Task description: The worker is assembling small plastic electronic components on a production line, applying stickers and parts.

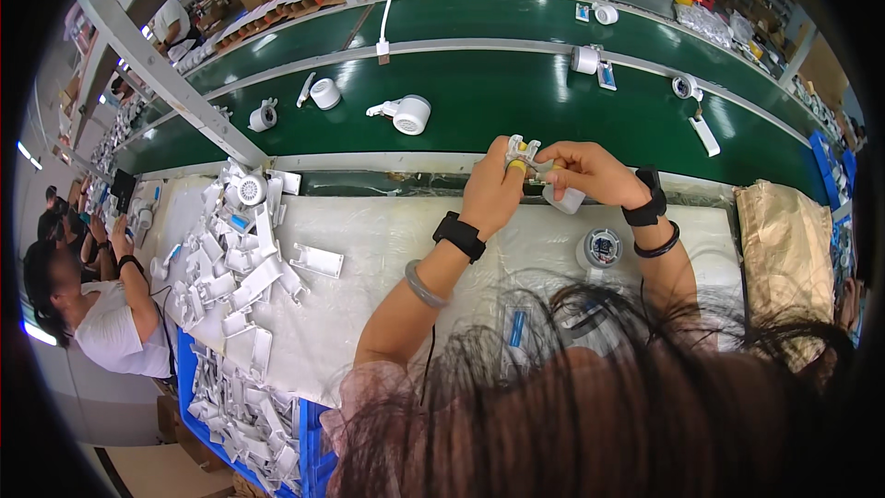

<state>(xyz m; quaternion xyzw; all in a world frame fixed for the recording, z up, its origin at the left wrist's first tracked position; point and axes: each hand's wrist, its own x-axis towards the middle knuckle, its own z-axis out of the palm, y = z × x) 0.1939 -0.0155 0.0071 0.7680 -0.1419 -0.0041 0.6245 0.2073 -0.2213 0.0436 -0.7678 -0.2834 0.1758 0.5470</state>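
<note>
Your left hand (pixel 490 188) grips white part (pixel 523 149) above far edge of bench (pixel 387 240); your right hand (pixel 595 172), fingers bent narrow, close at part's side, exact hold unclear. Parts pile (pixel 253 269) on bench to your left, round unit (pixel 602 247) near right wrist; green belt (pixel 489 97) beyond.
</note>
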